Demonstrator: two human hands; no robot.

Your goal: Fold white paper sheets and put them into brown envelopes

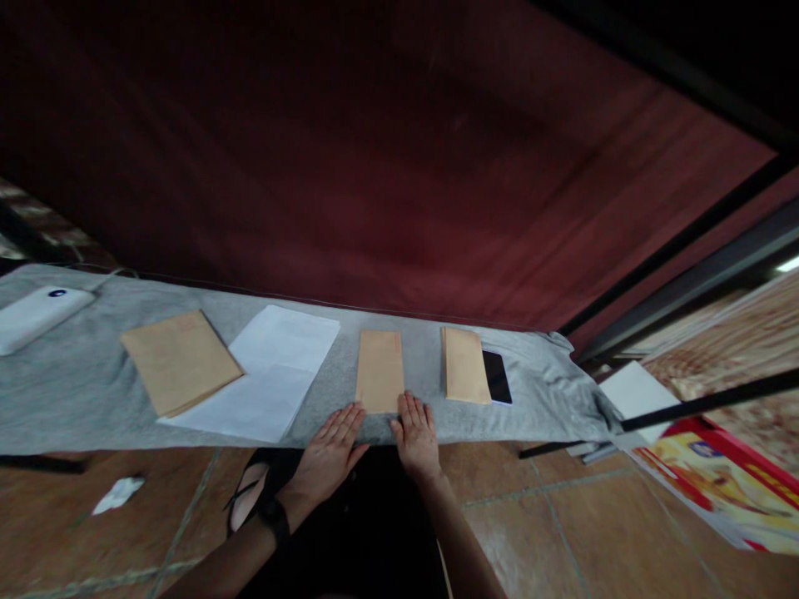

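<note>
A brown paper envelope [380, 370] lies flat in front of me on the grey cloth. My left hand [335, 445] rests palm down with fingers stretched out at its lower left corner. On the lower right corner lies my right hand [416, 435], also flat, its fingers slightly spread. To the right is a small stack of brown envelopes [465, 366], partly covering a dark phone [498, 377]. Over on the left, another stack of brown envelopes [180, 362] overlaps white sheets of paper [284, 366] with a fold line across them.
The grey cloth [412, 320] covers a narrow table against a dark red curtain [349, 183]. A white device [43, 316] with a cable sits at the far left. Black metal bars [712, 399] and a red and yellow box [724, 482] are at the right. Crumpled tissue [118, 494] lies on the tiled floor.
</note>
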